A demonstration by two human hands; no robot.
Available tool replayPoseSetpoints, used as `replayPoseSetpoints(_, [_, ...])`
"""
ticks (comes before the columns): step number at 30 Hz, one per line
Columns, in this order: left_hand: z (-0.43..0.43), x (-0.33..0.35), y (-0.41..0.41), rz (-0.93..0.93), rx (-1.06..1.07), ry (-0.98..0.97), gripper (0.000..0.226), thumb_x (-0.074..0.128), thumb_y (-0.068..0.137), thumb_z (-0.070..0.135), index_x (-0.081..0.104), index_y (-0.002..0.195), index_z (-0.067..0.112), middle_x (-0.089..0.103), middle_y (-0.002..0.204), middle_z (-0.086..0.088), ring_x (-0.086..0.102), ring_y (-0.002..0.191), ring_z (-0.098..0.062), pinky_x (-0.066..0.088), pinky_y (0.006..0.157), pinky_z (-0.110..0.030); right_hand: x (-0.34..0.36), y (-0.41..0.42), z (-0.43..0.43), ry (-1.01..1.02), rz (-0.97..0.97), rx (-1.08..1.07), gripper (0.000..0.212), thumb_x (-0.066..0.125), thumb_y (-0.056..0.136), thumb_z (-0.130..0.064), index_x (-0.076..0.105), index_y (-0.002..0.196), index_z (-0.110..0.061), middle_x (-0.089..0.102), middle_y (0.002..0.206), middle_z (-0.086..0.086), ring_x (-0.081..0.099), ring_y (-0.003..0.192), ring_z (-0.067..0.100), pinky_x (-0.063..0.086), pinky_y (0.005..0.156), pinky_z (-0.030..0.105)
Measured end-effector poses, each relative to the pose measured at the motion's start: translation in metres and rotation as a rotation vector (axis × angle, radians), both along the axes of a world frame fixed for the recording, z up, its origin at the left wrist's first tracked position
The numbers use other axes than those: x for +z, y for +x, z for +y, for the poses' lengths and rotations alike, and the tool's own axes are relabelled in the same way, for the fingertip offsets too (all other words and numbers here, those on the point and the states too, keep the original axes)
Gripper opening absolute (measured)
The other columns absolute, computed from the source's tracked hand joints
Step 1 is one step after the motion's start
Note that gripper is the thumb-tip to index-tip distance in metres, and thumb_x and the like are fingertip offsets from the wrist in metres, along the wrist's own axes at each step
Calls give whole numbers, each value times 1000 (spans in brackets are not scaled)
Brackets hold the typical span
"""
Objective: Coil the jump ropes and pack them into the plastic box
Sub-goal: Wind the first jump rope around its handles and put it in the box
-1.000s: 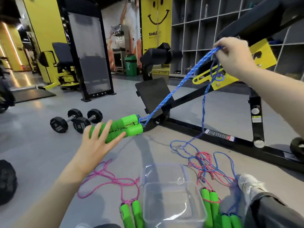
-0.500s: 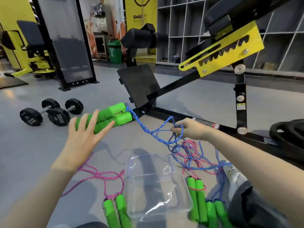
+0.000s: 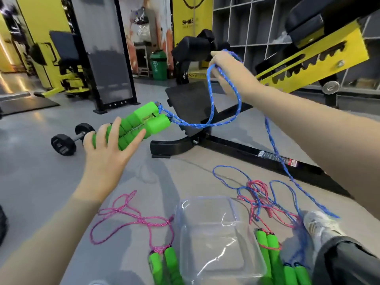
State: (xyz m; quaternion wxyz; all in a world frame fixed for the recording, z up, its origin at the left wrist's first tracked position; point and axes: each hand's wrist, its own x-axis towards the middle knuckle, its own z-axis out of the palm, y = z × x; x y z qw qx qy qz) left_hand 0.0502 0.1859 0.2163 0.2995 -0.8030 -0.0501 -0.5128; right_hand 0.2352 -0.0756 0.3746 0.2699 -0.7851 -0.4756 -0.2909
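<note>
Head view: the plastic box (image 3: 182, 233) is clear, rectangular with rounded corners. It sits open on the grey floor at bottom centre with nothing in it.

The left hand (image 3: 109, 149) is raised up-left of the box, its back to the camera. Its fingers are spread and barely bent, and they hold a pair of green handles (image 3: 141, 122). The handles are chunky foam, side by side, with their rope ends pointing right. I can't tell which fingers pass behind them.

The blue rope (image 3: 211, 99) is braided with white flecks. It leaves the handle ends and sags in a loop up to the right hand (image 3: 224, 66), high above the box. That hand's fingers are curled round the rope and grip it. From there the rope drops down-right to loose blue tangles on the floor, just right of the box.

A pink rope (image 3: 127, 219) lies uncoiled left of the box. Its green handle pair (image 3: 164, 264) is beside the box's left wall. A red-pink rope (image 3: 259, 198) is tangled with the blue one to the right of the box. One handle pair (image 3: 269, 254) sits against the box's right wall, and another pair (image 3: 296, 274) lies further right.

A white shoe (image 3: 318, 225) is right of the box on the rope ends. A black bench frame (image 3: 246, 149) is behind the box. A dumbbell (image 3: 63, 142) is far up-left.
</note>
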Motion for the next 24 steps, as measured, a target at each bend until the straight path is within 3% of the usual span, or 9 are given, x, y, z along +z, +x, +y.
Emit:
replayPoseSetpoints(2, [6, 9, -3, -16, 5, 29, 64, 27, 88, -6, 40, 141, 25, 45, 131, -34, 41, 107, -42, 36, 81, -54, 27, 4, -12, -62, -119, -40, 25, 35, 100, -11, 52, 113, 2, 44, 135, 18, 35, 131, 23, 24, 101, 21])
replayPoseSetpoints(3, [8, 14, -5, -25, 10, 36, 63, 28, 88, -6, 41, 141, 25, 45, 131, -34, 41, 107, -42, 36, 80, -54, 39, 5, -19, -90, -171, -67, 25, 36, 100, -10, 52, 111, 5, 42, 138, 21, 32, 135, 27, 23, 100, 20])
replayPoseSetpoints(7, [14, 34, -12, -86, 36, 69, 60, 33, 90, -5, 41, 141, 25, 45, 131, -33, 42, 107, -42, 37, 79, -53, 85, -3, -27, -131, -322, -144, 23, 38, 97, -5, 53, 109, 8, 43, 135, 28, 34, 131, 38, 26, 102, 28])
replayPoseSetpoints(10, [13, 48, -17, -135, 35, 84, 59, 45, 89, -4, 43, 140, 25, 47, 130, -33, 43, 107, -42, 36, 79, -52, 99, -3, -32, -201, -384, -179, 22, 41, 95, -4, 55, 108, 6, 45, 133, 28, 37, 129, 41, 32, 106, 45])
replayPoseSetpoints(14, [5, 42, -23, -76, 7, 121, 59, 27, 92, -6, 44, 140, 25, 50, 128, -33, 50, 103, -44, 39, 81, -52, 65, -2, -48, -283, -422, -261, 20, 47, 92, -1, 60, 105, 8, 46, 131, 32, 44, 120, 46, 39, 97, 52])
replayPoseSetpoints(17, [-2, 37, -24, -26, -18, 152, 60, 23, 92, -6, 45, 138, 24, 52, 126, -33, 56, 99, -45, 41, 81, -53, 52, 0, -60, -218, -364, -310, 22, 45, 95, -4, 59, 110, 3, 42, 140, 23, 42, 127, 39, 38, 98, 44])
replayPoseSetpoints(20, [-11, 27, -18, -33, -44, 141, 59, 21, 92, -7, 46, 136, 24, 54, 124, -32, 59, 97, -45, 42, 81, -53, 24, 5, -65, -185, -281, -332, 16, 43, 93, -2, 57, 101, 0, 51, 119, 19, 51, 111, 38, 42, 81, 42])
replayPoseSetpoints(22, [-15, 16, -14, -9, -48, 159, 61, 26, 88, -9, 45, 136, 25, 53, 125, -32, 57, 99, -45, 41, 82, -54, -26, 8, -67, -398, -78, -398, 20, 40, 93, -5, 54, 109, -6, 50, 114, 14, 52, 104, 34, 44, 77, 39])
replayPoseSetpoints(24, [-15, 1, -11, 53, -57, 190, 71, 39, 78, -10, 41, 139, 26, 49, 129, -31, 54, 102, -44, 39, 85, -55, -88, 10, -72, -726, 168, -474, 35, 38, 97, -13, 46, 130, -18, 46, 132, 9, 49, 116, 30, 44, 86, 37])
